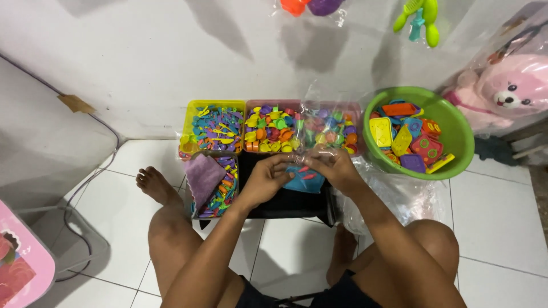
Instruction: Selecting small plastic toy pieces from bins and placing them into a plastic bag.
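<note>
A clear bag [305, 171] holding small blue and red toy pieces is pinched between both hands over a black box [285, 199] on the tiled floor [496, 217]. The left hand [267, 178] is closed on the bag's left edge, and the right hand [334, 166] is closed on its right edge and top. Just behind are seen a yellow tray [212, 126], a red tray [273, 128], a bagged tray [331, 130] and a green bowl [451, 134], all filled with coloured toy parts. A purple cloth [203, 175] is laid on a fourth tray at the left. If the thin film is tugged unevenly, it could likely be torn or slipped from the grip, and pieces might be scattered across the floor or mixed into the sorted trays.
</note>
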